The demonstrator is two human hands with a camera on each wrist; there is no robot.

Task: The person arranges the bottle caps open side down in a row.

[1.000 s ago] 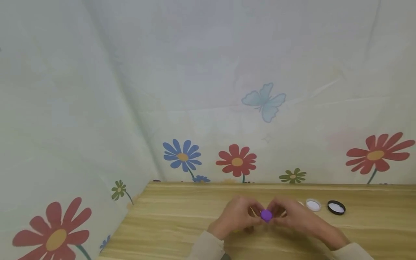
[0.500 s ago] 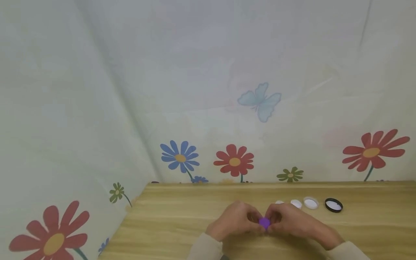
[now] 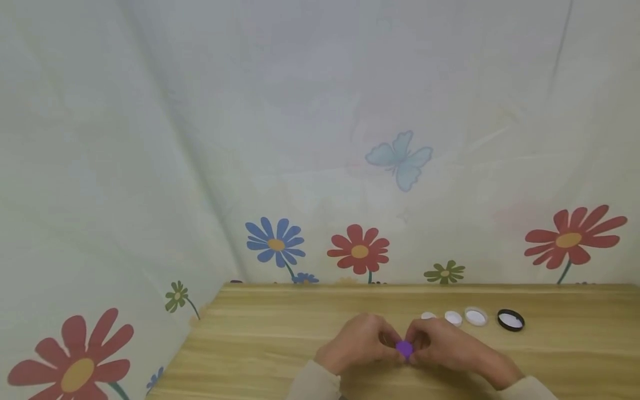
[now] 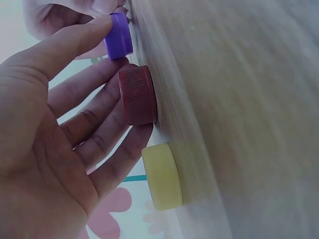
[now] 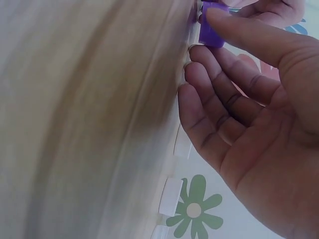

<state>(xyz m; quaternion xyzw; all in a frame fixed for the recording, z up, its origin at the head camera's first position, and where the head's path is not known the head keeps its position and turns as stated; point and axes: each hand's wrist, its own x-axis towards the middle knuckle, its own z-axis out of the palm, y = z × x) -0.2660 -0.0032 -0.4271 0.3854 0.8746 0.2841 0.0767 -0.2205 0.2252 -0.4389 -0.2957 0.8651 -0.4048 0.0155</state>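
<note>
A purple bottle cap (image 3: 404, 349) is held between both hands, low over the wooden table (image 3: 280, 328). My left hand (image 3: 359, 343) pinches it from the left with thumb and index finger, its other fingers extended in the left wrist view. From the right, my right hand (image 3: 447, 345) pinches the same cap, its remaining fingertips down at the table surface. Beside the left hand's outer fingers stands a dark red ribbed bottle cap (image 4: 137, 95). Nearer that wrist is a yellow cap (image 4: 163, 177); both are hidden behind the left hand in the head view.
Behind the right hand runs a row of caps: one white cap (image 3: 428, 315) partly covered by the hand, another white cap (image 3: 453, 318), a clear-rimmed lid (image 3: 476, 316) and a black-rimmed lid (image 3: 511, 320). A flower-printed cloth (image 3: 300, 166) hangs behind the table's far edge.
Both hands have come down toward the table with the purple cap, moving slightly nearer the body. White caps behind the right hand have come into sight. The head view has shifted a little.
</note>
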